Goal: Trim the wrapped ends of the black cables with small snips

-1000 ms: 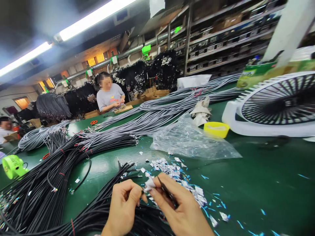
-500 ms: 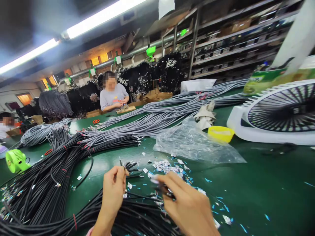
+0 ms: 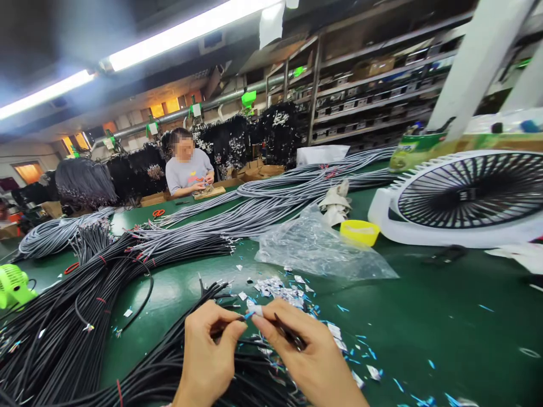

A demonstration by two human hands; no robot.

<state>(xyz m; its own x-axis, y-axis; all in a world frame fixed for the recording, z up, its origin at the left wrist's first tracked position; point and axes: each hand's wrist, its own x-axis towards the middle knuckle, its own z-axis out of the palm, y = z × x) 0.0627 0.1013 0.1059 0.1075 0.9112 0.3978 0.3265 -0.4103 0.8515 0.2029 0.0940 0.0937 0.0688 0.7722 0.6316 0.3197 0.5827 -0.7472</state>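
Note:
My left hand [image 3: 207, 347] is closed, thumb and forefinger pinching a black cable [image 3: 241, 318] close to its end. A bit of blue [image 3: 249, 315] shows at that end, between the fingertips of both hands. My right hand [image 3: 307, 347] is closed too. White wrapping [image 3: 256, 310] covers one of its fingertips, which meets the blue bit. A slim dark tool [image 3: 291, 333] lies held within the right hand; its kind cannot be made out. Below and behind the hands runs a bundle of black cables [image 3: 161, 362], with several cable ends showing past the left hand.
Foil scraps [image 3: 275, 287] and blue snippets litter the green table [image 3: 424, 316]. Beyond lie a clear plastic bag [image 3: 322, 249], a yellow dish [image 3: 360, 232], grey cables [image 3: 271, 206] and a white fan [image 3: 458, 198]. A small green fan [image 3: 14, 285] stands left. A co-worker [image 3: 189, 167] sits opposite.
My hands have come together at the cable end; before, they were apart, with the left raised higher and the right blurred. The view has turned slightly to the right.

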